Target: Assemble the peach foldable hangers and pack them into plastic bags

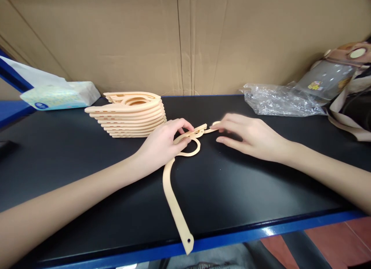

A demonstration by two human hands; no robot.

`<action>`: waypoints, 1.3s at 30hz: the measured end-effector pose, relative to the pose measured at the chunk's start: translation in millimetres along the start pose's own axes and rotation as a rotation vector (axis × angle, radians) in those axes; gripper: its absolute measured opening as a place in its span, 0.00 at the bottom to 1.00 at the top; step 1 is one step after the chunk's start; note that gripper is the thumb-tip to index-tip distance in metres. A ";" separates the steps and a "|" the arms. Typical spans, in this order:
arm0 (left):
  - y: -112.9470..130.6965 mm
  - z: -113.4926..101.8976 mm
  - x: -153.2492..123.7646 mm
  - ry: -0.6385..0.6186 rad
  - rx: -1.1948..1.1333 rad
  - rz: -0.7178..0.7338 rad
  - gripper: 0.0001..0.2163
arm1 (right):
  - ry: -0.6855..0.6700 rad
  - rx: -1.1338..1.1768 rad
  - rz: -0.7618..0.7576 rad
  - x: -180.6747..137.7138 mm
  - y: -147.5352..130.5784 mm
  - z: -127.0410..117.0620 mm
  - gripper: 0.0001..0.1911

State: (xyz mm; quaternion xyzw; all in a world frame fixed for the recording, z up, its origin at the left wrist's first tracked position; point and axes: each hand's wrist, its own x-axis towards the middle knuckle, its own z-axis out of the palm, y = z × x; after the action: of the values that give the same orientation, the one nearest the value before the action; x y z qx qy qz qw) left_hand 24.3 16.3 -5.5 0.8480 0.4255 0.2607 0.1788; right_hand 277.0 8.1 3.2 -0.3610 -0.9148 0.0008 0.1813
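A peach-coloured flexible strap piece [174, 199] lies on the black tabletop [246, 184], its long tail reaching the front edge. My left hand [162, 145] is closed on the looped upper part of this piece. My right hand [249, 136] pinches the piece's far end between thumb and fingers, just right of the left hand. Behind the left hand stands a stack of several similar peach pieces [130, 114].
A tissue pack [58, 95] lies at the back left. Crumpled clear plastic [278, 101] and a transparent bottle [330, 76] with a bag sit at the back right. Cardboard [179, 41] forms the back wall. The table has a blue front edge [261, 232].
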 end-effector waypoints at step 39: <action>25.2 -37.4 -13.0 -0.483 0.125 0.366 0.37 | 0.032 -0.110 0.312 4.0 13.9 8.7 0.05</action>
State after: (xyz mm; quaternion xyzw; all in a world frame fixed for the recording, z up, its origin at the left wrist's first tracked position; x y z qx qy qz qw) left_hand 11.3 -5.7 33.8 0.9572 0.2264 0.0529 0.1723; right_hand 280.6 22.2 -5.4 -0.5081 -0.8432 -0.0267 0.1736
